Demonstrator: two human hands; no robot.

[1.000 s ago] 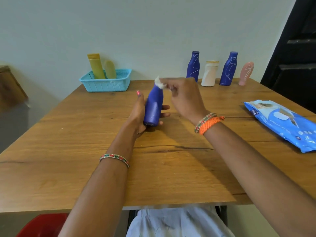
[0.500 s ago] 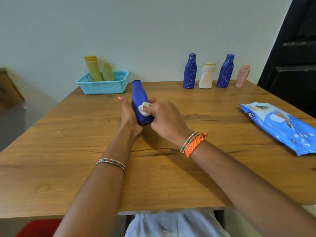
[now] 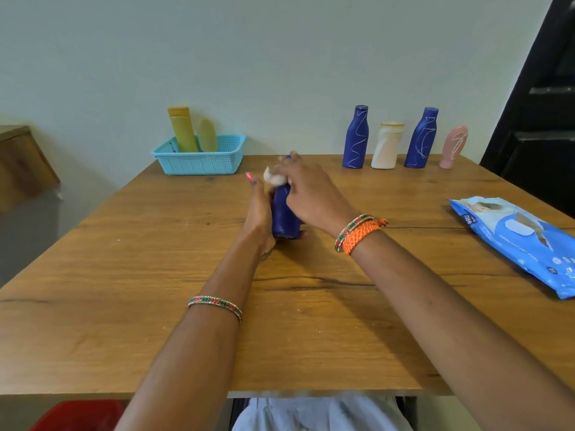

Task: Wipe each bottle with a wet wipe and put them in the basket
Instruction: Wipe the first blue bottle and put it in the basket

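Nearest, my two forearms reach out over the worktop [image 3: 130, 290]. At mid-worktop my left hand [image 3: 259, 216] is clasped round the lower body of the blue bottle [image 3: 284, 217], whose base rests on or just above the wood; its long axis stands close to upright, leaning slightly away from me. My right hand [image 3: 314, 194] pinches the bunched wet wipe [image 3: 274, 177] against the bottle's neck, its fingers curled over the cap, which is mostly hidden and blurred. The wipe pack [image 3: 522, 241] lies flat at the right edge, well apart from both hands. Farther back on the left stands the basket [image 3: 199, 161], already carrying two yellow bottles [image 3: 183, 129], both leaning. Along the far right edge stand four unwiped bottles [image 3: 404, 141], upright and apart. I judge the wiping to be at the bottle's top; the coming transfer runs forward and leftward, so the left hand, nearer the basket, is better placed to carry the bottle there.
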